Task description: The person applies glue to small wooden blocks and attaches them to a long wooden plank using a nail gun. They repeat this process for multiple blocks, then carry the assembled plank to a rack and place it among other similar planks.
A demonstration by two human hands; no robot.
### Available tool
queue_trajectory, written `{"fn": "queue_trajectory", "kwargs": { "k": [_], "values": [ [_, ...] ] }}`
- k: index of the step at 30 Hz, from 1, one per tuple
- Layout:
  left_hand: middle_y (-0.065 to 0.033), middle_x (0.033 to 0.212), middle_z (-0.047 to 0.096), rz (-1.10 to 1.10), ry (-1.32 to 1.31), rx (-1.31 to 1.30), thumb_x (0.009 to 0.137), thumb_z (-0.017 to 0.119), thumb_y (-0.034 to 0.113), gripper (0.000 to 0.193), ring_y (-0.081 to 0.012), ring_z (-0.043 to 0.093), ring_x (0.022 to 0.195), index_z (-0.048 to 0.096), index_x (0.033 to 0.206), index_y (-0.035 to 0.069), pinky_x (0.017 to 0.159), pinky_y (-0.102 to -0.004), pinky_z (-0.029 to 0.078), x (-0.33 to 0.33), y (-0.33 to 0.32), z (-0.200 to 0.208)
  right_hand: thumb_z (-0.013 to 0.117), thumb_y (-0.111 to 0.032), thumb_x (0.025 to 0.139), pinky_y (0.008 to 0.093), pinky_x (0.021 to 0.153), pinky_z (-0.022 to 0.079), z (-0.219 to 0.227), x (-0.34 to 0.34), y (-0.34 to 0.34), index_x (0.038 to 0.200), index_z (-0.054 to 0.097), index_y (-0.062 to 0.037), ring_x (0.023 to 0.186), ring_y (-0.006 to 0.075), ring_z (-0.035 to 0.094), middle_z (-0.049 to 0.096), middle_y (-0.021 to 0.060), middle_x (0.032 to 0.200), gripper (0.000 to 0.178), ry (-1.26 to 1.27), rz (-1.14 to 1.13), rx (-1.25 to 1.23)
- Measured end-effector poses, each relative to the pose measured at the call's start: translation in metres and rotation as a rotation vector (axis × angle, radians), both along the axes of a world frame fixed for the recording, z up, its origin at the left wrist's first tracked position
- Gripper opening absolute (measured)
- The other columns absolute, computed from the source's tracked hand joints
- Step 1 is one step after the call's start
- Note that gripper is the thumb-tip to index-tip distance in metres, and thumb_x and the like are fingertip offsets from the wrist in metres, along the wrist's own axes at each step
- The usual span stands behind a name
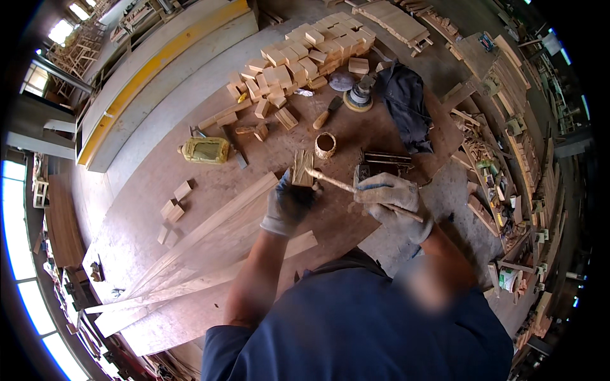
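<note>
My left hand (pixel 286 206), in a dark-palmed grey work glove, grips a small wooden block (pixel 303 166) with streaked grain. In my gloved right hand (pixel 391 198) is a long thin wooden stick (pixel 335 182). Its pale, thickened tip lies over the block's right side; whether it touches, I cannot tell. Just beyond the block stands a round pot (pixel 325 143) with a crusted, pale-smeared rim and dark inside. A dark, slotted metal object (pixel 386 161) sits right behind my right hand.
Loose wooden blocks (pixel 298 56) are heaped at the table's far side. Nearby lie a sander (pixel 359 95), a wooden-handled tool (pixel 326 113), dark cloth (pixel 406 105) and a yellowish plastic bottle (pixel 204 150). A hammer (pixel 234 147) rests beside the bottle. Long boards (pixel 210 232) cross the table's left.
</note>
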State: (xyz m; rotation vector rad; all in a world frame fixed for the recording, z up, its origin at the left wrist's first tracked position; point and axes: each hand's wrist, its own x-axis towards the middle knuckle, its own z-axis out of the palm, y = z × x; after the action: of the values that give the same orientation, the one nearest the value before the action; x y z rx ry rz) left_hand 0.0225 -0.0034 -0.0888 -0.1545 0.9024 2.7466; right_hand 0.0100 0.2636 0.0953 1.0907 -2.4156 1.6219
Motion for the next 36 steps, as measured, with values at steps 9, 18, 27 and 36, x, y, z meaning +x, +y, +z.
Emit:
{"fn": "queue_trajectory", "kwargs": {
  "k": [9,18,27,36],
  "values": [
    [-0.0169,0.14,0.067,-0.095,-0.151,0.416,0.112,0.051,0.036,0.048,-0.0308,0.066,0.115,0.056,0.15,0.007,0.098,-0.0468,0.055,-0.007,-0.009,0.002,0.065,-0.018,0.107,0.0309,0.074,0.061,-0.027,-0.041,0.012,0.105,0.077,-0.0009,0.09,0.0155,0.074,0.077,0.011,0.101,0.021,-0.216,-0.262,-0.291],
    [-0.0137,0.142,0.065,-0.09,-0.008,0.266,0.116,0.042,0.03,0.045,-0.0294,0.061,0.124,0.053,0.152,0.005,0.106,-0.0484,0.048,0.008,-0.017,-0.006,0.069,-0.025,0.097,0.0427,0.085,0.06,-0.121,-0.125,-0.026,0.102,0.076,-0.0068,0.095,0.0344,0.077,0.079,0.0169,0.101,0.02,-0.158,-0.4,0.29],
    [-0.0103,0.126,0.075,0.01,-0.239,0.316,0.108,0.062,0.04,0.044,-0.0332,0.071,0.104,0.066,0.14,0.009,0.094,-0.0503,0.057,0.005,-0.017,0.01,0.067,-0.025,0.099,0.042,0.076,0.06,-0.146,-0.14,-0.025,0.099,0.077,-0.0055,0.084,0.033,0.077,0.078,0.0177,0.096,0.021,-0.259,-0.449,0.207],
    [-0.0028,0.141,0.069,-0.035,0.253,-1.067,0.105,0.065,0.037,0.051,-0.0213,0.062,0.133,0.058,0.148,0.01,0.108,-0.032,0.05,0.011,-0.017,-0.019,0.067,-0.02,0.103,0.0273,0.053,0.056,-0.115,-0.117,0.015,0.102,0.073,-0.0013,0.062,0.014,0.072,0.076,0.0082,0.08,0.02,-0.868,-0.671,-0.414]
  ]
}}
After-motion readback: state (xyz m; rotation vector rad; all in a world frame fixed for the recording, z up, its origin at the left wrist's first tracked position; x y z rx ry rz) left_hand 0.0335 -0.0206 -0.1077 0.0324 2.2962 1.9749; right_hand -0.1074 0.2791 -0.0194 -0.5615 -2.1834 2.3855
